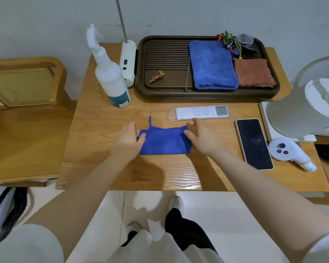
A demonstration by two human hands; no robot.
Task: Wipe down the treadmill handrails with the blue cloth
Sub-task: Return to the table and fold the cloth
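Head view: a folded blue cloth (164,140) is seen lying flat on the wooden surface (95,168), close to its near edge, with a thin hanging loop sticking up from its far left corner. The left hand (129,137) is laid on the cloth's left edge, its thumb resting on the fabric and its fingers relaxed rather than curled round it. The right hand (199,136) is set at the cloth's right edge, its thumb touching the fabric and its fingers spread loosely; nothing is grasped by either hand. Just beyond the right hand a white remote control (201,112) is placed in a clear wrapper. A white spray bottle (110,76) is stood upright toward the far left. A dark tray (160,73) at the back is loaded with a larger folded blue towel (212,65) and, beside it, a brown cloth (254,73). A smartphone (254,143) is laid face up to the right, next to a white controller (285,150).
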